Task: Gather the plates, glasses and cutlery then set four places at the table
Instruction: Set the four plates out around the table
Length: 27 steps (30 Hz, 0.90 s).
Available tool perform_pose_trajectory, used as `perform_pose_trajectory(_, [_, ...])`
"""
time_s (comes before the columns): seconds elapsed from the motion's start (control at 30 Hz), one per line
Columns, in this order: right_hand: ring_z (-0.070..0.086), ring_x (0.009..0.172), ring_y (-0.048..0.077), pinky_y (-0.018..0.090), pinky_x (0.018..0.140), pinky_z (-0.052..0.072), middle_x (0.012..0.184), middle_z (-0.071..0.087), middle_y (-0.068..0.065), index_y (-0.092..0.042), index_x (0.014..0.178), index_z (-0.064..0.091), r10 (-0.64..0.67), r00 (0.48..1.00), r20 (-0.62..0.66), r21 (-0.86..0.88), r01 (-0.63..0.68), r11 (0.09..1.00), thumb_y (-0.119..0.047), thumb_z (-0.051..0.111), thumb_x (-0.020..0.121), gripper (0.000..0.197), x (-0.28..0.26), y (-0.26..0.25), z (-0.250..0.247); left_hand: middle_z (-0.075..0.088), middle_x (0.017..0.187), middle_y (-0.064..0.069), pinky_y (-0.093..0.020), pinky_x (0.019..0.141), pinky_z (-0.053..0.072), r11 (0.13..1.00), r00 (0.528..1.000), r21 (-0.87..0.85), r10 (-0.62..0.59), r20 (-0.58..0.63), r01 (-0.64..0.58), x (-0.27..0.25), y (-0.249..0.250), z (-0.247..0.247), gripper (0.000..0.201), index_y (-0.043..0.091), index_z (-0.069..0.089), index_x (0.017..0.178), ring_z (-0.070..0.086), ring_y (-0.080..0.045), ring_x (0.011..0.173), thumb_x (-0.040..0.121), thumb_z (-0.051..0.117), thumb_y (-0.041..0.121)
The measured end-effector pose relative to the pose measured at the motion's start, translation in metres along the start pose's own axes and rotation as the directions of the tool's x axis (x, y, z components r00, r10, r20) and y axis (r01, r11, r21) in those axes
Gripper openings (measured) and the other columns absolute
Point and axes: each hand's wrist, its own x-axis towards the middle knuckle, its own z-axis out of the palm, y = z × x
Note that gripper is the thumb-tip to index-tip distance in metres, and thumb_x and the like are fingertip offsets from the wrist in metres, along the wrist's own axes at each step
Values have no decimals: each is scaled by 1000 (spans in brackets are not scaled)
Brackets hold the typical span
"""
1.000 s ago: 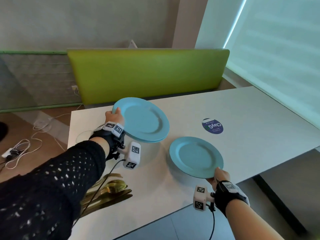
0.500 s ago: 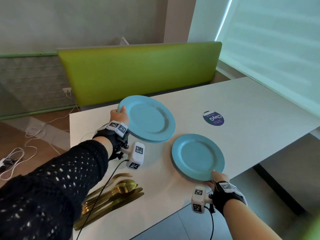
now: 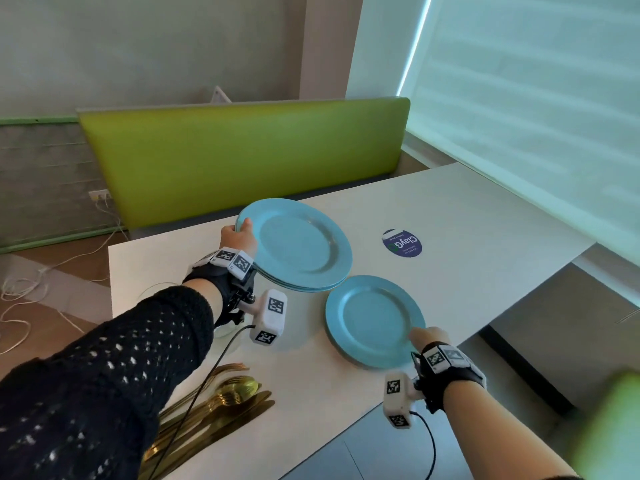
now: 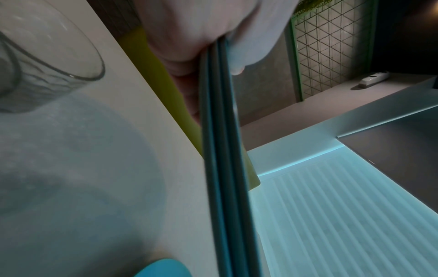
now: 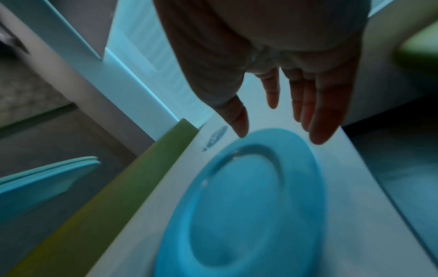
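Observation:
My left hand (image 3: 239, 237) grips the rim of a stack of three blue plates (image 3: 298, 244), held a little above the white table (image 3: 467, 209). The left wrist view shows the stack's edges (image 4: 222, 150) pinched between thumb and fingers (image 4: 189, 105). A single blue plate (image 3: 370, 320) lies flat on the table near its front edge. My right hand (image 3: 427, 339) hovers at that plate's near rim. In the right wrist view its fingers (image 5: 320, 112) are straight and spread over the plate (image 5: 249, 196), holding nothing.
Gold cutlery (image 3: 221, 403) lies in a pile at the front left of the table. A clear glass (image 4: 35, 65) stands under my left wrist. A round sticker (image 3: 401, 243) marks the table's middle. A green bench back (image 3: 242, 150) runs behind the table.
The single plate has come down flat on the table, and my right hand has let go of its rim and spread its fingers. The left hand still holds the stack.

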Motion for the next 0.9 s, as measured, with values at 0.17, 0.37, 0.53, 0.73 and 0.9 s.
perform_pose_trajectory(0.17, [53, 62, 26, 41, 65, 52, 73, 54, 13, -7, 74, 53, -213, 977, -19, 317, 208, 925, -31, 51, 93, 30, -10, -55, -33, 59, 124, -23, -31, 77, 39, 999, 990, 7, 50, 134, -51, -2, 16, 31, 47, -4, 54, 124, 59, -34, 102, 98, 41, 33])
perform_pose_trajectory(0.37, [64, 75, 28, 40, 67, 57, 81, 62, 7, -11, 87, 58, -339, 939, -56, 388, 333, 860, -41, 48, 94, 32, -12, -102, -73, 63, 120, -21, -38, 91, 48, 998, 952, 0, 66, 299, -70, -23, 41, 85, 49, -2, 60, 117, 62, -36, 107, 95, 43, 39])
perform_pose_trajectory(0.53, [68, 96, 32, 45, 89, 54, 100, 72, 15, -7, 101, 70, -320, 912, -258, 255, 383, 888, -37, 66, 81, 36, 37, -99, -100, 63, 117, -18, -34, 84, 48, 998, 932, -9, 67, 356, -69, -29, 54, 133, 53, -1, 58, 120, 62, -32, 101, 93, 48, 43])
perform_pose_trajectory(0.73, [58, 75, 25, 41, 73, 53, 86, 61, 14, -8, 66, 60, -253, 953, -165, 423, 300, 855, -23, 64, 87, 26, 83, -103, -140, 59, 123, -19, -31, 95, 43, 997, 932, 47, 36, 361, -57, -31, 69, 187, 63, -2, 55, 123, 56, -34, 116, 97, 31, 50])
perform_pose_trajectory(0.9, [58, 83, 29, 50, 80, 52, 95, 59, 16, -5, 84, 58, -258, 963, -80, 524, 260, 811, -21, 56, 93, 19, 123, -101, -172, 51, 136, -22, -40, 107, 42, 998, 929, 65, -12, 371, -13, -29, 77, 228, 61, 1, 48, 132, 50, -34, 126, 99, 25, 46])
